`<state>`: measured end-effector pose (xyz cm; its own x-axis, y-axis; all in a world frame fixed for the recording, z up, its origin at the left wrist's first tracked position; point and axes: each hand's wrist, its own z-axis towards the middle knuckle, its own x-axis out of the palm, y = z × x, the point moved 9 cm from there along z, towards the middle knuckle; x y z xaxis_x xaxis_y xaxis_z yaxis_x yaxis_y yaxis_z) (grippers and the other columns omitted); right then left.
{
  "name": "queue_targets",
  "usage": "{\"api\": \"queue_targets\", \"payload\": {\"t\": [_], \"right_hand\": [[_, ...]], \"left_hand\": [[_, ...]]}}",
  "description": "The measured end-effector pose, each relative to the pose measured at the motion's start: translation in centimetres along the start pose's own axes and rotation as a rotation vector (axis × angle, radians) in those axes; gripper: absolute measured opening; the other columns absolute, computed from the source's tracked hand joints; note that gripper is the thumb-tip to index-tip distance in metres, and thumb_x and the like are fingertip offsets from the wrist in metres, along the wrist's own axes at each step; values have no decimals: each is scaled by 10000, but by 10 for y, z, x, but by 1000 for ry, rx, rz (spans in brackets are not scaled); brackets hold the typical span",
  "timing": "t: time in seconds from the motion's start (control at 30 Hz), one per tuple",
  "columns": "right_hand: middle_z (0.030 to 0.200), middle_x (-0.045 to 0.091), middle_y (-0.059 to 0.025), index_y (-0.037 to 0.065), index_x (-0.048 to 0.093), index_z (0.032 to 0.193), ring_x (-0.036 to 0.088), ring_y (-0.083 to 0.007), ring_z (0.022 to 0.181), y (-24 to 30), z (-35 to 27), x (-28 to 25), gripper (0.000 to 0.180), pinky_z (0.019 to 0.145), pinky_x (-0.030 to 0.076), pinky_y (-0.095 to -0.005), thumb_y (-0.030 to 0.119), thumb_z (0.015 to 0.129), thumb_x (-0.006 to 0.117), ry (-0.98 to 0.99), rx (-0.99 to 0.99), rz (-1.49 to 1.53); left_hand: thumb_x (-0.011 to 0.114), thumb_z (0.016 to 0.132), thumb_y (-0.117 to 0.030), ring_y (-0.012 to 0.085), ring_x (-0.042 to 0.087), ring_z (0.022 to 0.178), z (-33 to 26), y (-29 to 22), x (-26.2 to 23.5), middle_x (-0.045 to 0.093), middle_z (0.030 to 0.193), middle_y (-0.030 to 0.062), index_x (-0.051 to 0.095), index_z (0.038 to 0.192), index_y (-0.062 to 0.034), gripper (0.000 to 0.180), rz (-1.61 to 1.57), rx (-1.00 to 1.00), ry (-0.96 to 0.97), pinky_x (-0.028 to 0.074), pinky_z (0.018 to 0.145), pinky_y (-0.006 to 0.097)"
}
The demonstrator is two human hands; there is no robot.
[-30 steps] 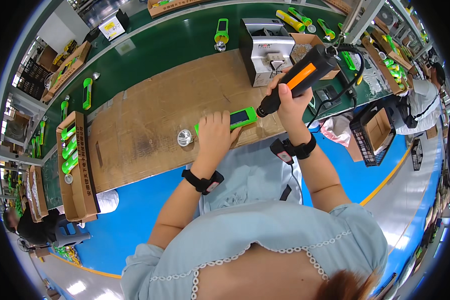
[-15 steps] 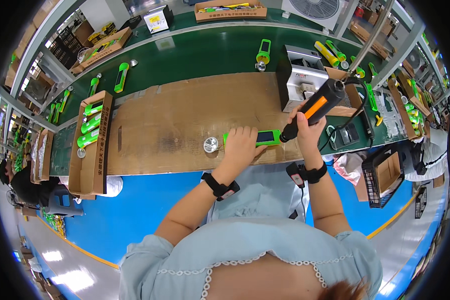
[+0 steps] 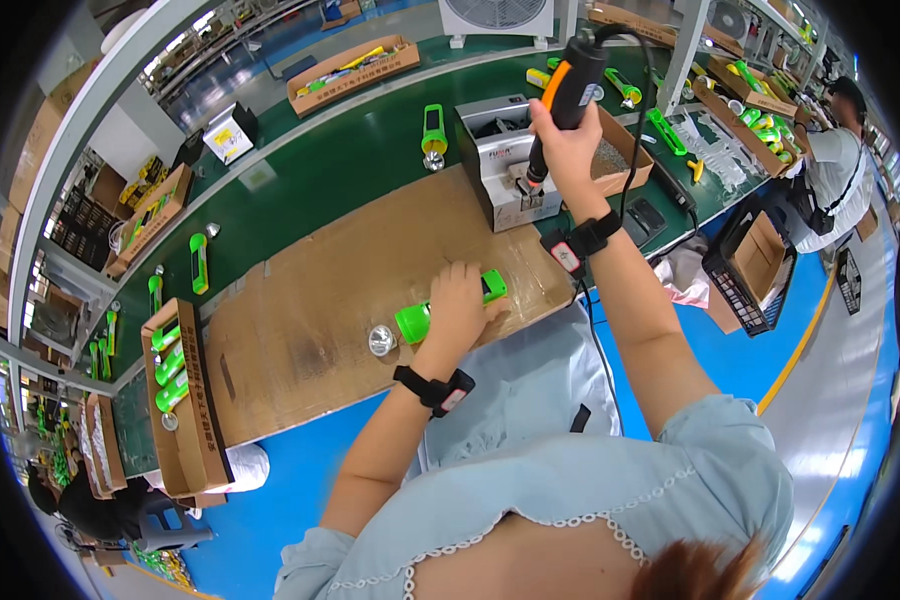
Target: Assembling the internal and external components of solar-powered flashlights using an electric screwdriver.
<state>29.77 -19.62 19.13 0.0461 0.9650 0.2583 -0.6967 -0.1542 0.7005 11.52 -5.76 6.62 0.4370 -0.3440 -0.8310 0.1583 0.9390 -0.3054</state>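
My left hand (image 3: 457, 303) lies palm down on a green flashlight (image 3: 448, 308), fingers wrapped over its body, pressing it flat against the brown cardboard sheet (image 3: 310, 300) that covers the tabletop (image 3: 370, 160). The flashlight lies on its side near the front edge of the cardboard: its wide head end points to my left, its tail end shows just beyond my fingers on the right. A small round silver reflector (image 3: 381, 341) sits on the cardboard just beside the head end, apart from my hand.

My right hand (image 3: 568, 150) is raised above the tabletop, clenched around the black grip of an orange-and-black electric screwdriver (image 3: 568, 90). The tool is held well apart from the flashlight, its cable trailing down along my forearm. Below it stands a grey metal box (image 3: 500, 160), next to an open cardboard carton (image 3: 620, 150).

At my left, an open cardboard tray (image 3: 185, 400) holds more green flashlights. Another person (image 3: 830, 170) stands at the far right.
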Motion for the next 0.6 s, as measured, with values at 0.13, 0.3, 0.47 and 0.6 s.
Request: {"api": "queue_targets", "payload": {"t": [0.13,0.3,0.47,0.6], "right_hand": [[727,636,-53,-6,574,924,589,-126,606,-3,6,15,433,587,484,-269,253,667,806,75,44,-72],[630,562,-21,16,537,860,513,-90,446,11,-19,27,318,423,413,-230,226,757,753,286,274,46],[676,569,-98,-28,470,1071,559,-160,561,32,-83,28,307,549,453,-274,137,855,611,316,220,299],[704,575,-85,-26,471,1077,568,-149,576,39,-92,27,311,541,468,-272,106,842,627,293,196,240]], "left_hand": [[757,652,-286,314,570,870,7,1,20,589,888,144,614,939,-33,409,-65,-43,73,464,770,388],[773,611,-250,332,550,882,6,7,18,586,896,165,609,939,-2,443,-225,-29,65,460,789,401],[740,617,-194,335,549,879,0,8,12,562,885,165,595,925,2,393,-243,-52,8,468,767,410],[718,620,-164,350,550,880,0,1,12,567,911,171,574,945,9,396,-233,-39,-36,464,777,420]]}}
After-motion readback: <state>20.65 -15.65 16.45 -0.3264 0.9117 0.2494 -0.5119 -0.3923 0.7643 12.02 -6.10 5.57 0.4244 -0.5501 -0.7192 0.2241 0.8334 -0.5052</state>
